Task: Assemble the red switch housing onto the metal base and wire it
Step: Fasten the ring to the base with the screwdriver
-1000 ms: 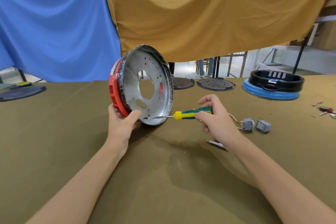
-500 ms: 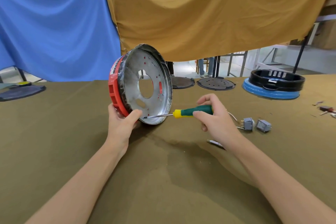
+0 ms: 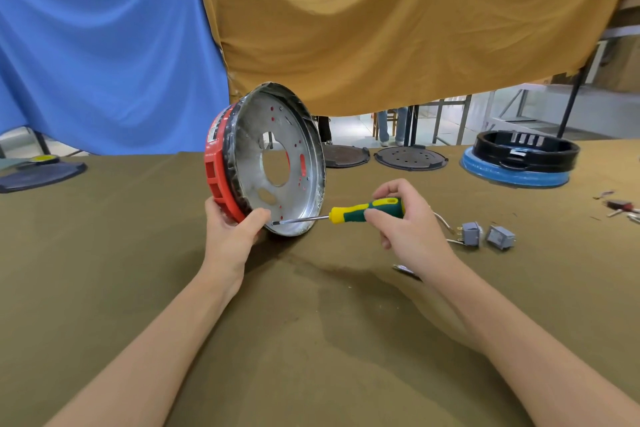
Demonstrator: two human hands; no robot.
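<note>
Left hand (image 3: pixel 231 236) clamps the stiff, likely light round silver metal base (image 3: pixel 277 163) with ribbed red plastic switch housing (image 3: pixel 218 180), standing on edge, at the bottom rim. Right hand (image 3: pixel 412 225) grips the yellow-green screwdriver (image 3: pixel 360 212), tip beside the left thumb.

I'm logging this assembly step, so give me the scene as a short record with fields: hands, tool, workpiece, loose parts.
left hand: left hand grips the lower edge of the workpiece
right hand: right hand holds the screwdriver
tool tip: inside the dish, low on the metal base
workpiece: metal base standing on edge on the table, red housing behind it
loose parts: two grey switches right of the hand
</note>
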